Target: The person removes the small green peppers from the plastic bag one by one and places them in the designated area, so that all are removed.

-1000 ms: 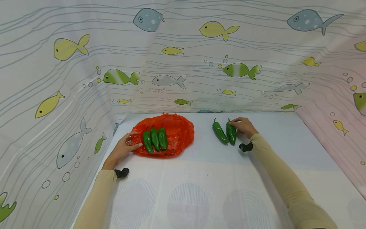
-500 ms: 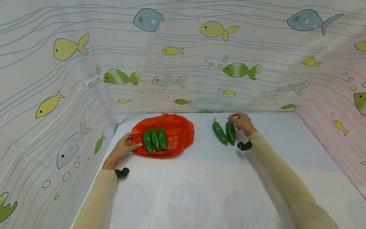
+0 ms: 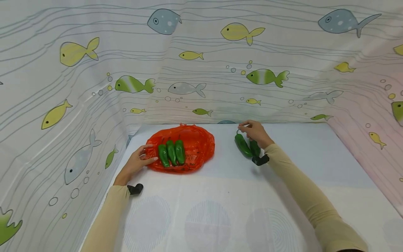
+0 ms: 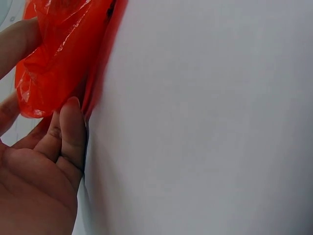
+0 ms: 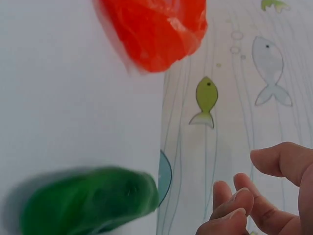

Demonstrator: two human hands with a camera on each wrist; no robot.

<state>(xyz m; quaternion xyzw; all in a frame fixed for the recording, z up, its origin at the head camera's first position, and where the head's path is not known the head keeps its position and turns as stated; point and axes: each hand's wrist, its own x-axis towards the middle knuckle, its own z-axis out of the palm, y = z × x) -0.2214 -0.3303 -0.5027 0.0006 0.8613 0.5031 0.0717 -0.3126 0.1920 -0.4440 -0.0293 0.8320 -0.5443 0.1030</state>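
Observation:
In the head view, an opened red plastic bag [image 3: 201,150] lies on the left of the table with three green peppers [image 3: 171,153] side by side on it. My left hand [image 3: 135,162] holds the bag's left edge, the film lying between thumb and fingers in the left wrist view. My right hand [image 3: 255,133] hovers near the stem of a loose green pepper [image 3: 242,145]. Its thumb and fingers [image 5: 281,161] are apart and hold nothing in the right wrist view. A second loose pepper [image 3: 255,148] lies beside the first, partly hidden by the right hand.
A white cloth with pale circle prints [image 3: 207,199] covers the table. Fish-patterned curtains [image 3: 189,70] stand at the back and along both sides. A small black device [image 3: 260,160] sits at the right wrist, another black device [image 3: 135,189] at the left.
My right hand has moved left, from the right-hand loose pepper to above the stem of the left one. The left hand has stayed at the bag.

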